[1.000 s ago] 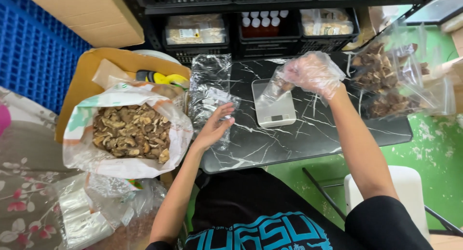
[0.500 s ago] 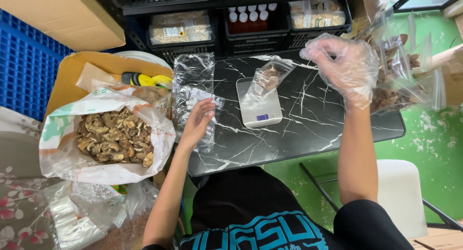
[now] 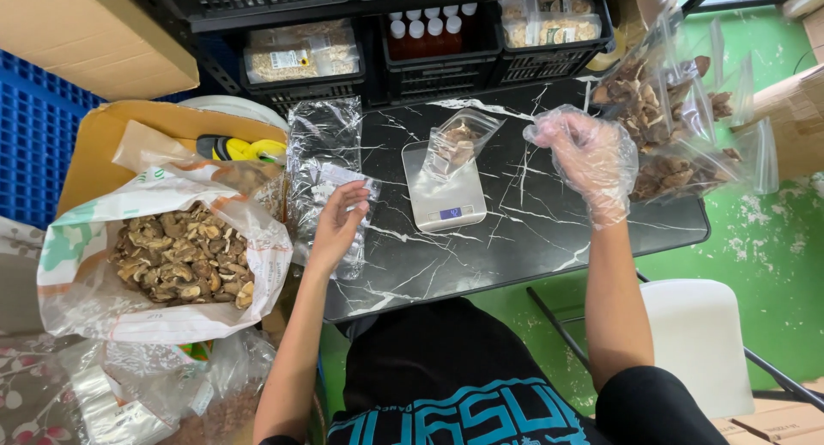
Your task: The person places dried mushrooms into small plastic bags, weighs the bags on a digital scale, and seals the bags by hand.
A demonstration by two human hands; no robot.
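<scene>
left hand (image 3: 336,226): bare, fingers loosely curled, tips resting on the stack of clear empty bags (image 3: 330,175) at the table's left side. Looks like it's picking one off, can't quite tell if it's pinched yet.
right hand (image 3: 588,157): in a thin plastic glove, fingers bunched together, hovering over the marble table (image 3: 515,239) just beside the filled bags (image 3: 669,119). Can't tell if anything's in it.
step: portioning, I'd guess. A small bag (image 3: 455,145) sits on the scale (image 3: 442,192), part filled.
next move: probably needs a clean single bag peeled off the stack.
mushrooms (image 3: 180,260): dried, sliced, tan-brown, wrinkly, heaped in the big open sack (image 3: 129,312) on the left.
</scene>
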